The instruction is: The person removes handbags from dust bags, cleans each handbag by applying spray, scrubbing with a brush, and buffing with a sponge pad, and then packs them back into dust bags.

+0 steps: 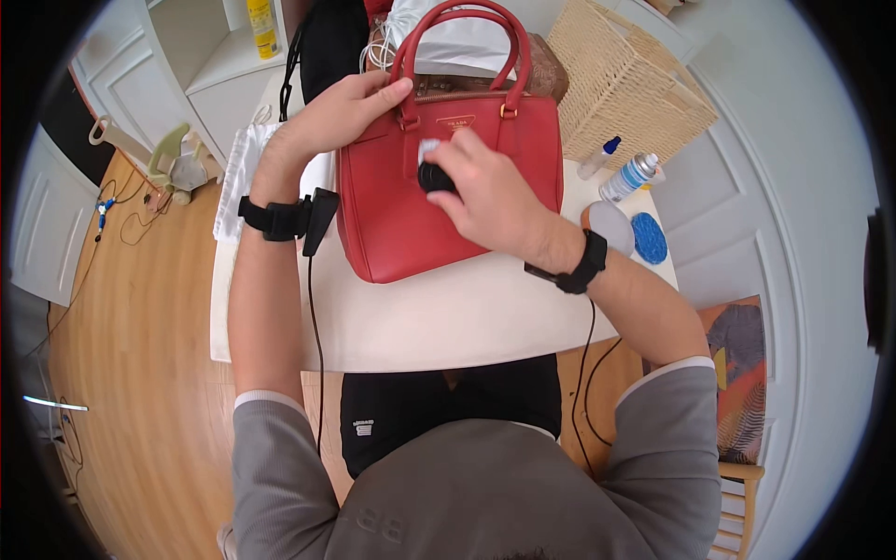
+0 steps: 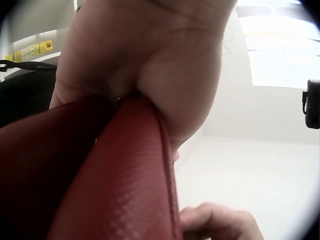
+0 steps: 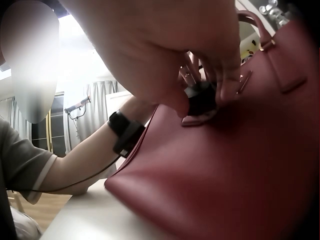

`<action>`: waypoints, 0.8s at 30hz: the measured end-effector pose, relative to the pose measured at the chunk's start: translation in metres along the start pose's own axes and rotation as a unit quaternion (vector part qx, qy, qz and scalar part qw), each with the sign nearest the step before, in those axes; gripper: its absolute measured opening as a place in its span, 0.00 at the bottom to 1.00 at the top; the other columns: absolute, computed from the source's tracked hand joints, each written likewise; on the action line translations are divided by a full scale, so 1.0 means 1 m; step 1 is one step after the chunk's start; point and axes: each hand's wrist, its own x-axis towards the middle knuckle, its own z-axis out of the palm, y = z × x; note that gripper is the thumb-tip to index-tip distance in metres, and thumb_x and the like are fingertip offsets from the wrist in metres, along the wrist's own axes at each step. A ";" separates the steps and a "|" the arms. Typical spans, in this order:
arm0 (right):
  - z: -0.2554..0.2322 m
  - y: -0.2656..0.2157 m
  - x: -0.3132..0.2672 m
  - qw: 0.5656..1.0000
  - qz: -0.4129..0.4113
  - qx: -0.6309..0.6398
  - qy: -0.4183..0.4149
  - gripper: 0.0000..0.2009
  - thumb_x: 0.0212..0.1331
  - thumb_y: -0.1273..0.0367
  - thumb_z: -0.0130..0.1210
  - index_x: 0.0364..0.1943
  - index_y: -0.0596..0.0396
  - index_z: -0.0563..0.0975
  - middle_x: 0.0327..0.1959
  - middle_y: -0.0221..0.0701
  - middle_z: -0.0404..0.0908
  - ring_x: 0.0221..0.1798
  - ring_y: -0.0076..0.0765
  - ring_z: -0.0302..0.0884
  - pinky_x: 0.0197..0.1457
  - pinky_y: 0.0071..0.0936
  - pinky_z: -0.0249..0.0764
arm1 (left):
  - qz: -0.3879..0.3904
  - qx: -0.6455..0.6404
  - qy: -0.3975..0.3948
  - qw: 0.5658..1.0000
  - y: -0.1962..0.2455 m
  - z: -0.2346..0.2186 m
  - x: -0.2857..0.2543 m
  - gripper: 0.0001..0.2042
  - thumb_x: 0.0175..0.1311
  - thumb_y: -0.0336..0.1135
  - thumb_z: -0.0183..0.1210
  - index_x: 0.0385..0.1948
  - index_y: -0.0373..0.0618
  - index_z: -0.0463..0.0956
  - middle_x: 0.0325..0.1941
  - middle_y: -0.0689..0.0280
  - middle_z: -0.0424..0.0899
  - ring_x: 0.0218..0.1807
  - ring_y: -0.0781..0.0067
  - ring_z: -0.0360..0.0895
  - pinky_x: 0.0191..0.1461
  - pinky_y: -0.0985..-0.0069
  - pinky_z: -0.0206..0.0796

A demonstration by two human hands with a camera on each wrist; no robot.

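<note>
A red leather handbag (image 1: 401,229) with two upright handles stands on the white table, its front turned toward me. My left hand (image 1: 341,117) grips its upper left corner, thumb on the front near the handle base; the fingers beyond the rim are hidden in the head view. The left wrist view shows the bag's folded side (image 2: 125,175) running up into that palm. My right hand (image 1: 495,201) pinches a small black rounded thing (image 1: 434,177) with a pale end against the bag's front, just below the logo plate. In the right wrist view, fingertips and the black thing (image 3: 202,100) are right at the leather.
Right of the bag stand a clear bottle with a blue cap (image 1: 597,159), a blue-and-white can (image 1: 630,177), a round pale lid or tin (image 1: 609,227) and a blue scrub pad (image 1: 650,238). A woven basket (image 1: 616,79) is behind. White cloth (image 1: 245,177) lies left.
</note>
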 end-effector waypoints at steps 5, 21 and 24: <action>-0.008 -0.017 -0.027 0.974 0.023 0.088 -0.206 0.21 0.55 0.75 0.70 0.54 0.56 0.78 0.46 0.42 0.76 0.44 0.56 0.83 0.46 0.44 0.81 | -0.054 -0.120 0.008 0.991 0.001 0.001 -0.001 0.28 0.84 0.56 0.51 0.64 0.36 0.78 0.57 0.66 0.86 0.57 0.80 0.81 0.63 0.78 0.73; 0.018 -0.025 0.020 0.990 -0.115 -0.074 0.021 0.19 0.54 0.76 0.68 0.50 0.63 0.78 0.46 0.44 0.73 0.46 0.51 0.81 0.49 0.41 0.81 | -0.057 -0.140 0.050 0.987 0.007 0.002 -0.005 0.46 0.77 0.76 0.38 0.70 0.36 0.74 0.64 0.55 0.82 0.69 0.64 0.74 0.79 0.69 0.57; 0.019 -0.036 -0.008 0.991 -0.084 -0.037 -0.097 0.21 0.53 0.76 0.71 0.51 0.61 0.78 0.46 0.43 0.73 0.47 0.52 0.81 0.50 0.42 0.80 | -0.046 -0.140 0.077 0.986 0.002 0.007 -0.002 0.42 0.78 0.74 0.38 0.60 0.38 0.80 0.58 0.59 0.84 0.62 0.68 0.76 0.74 0.71 0.60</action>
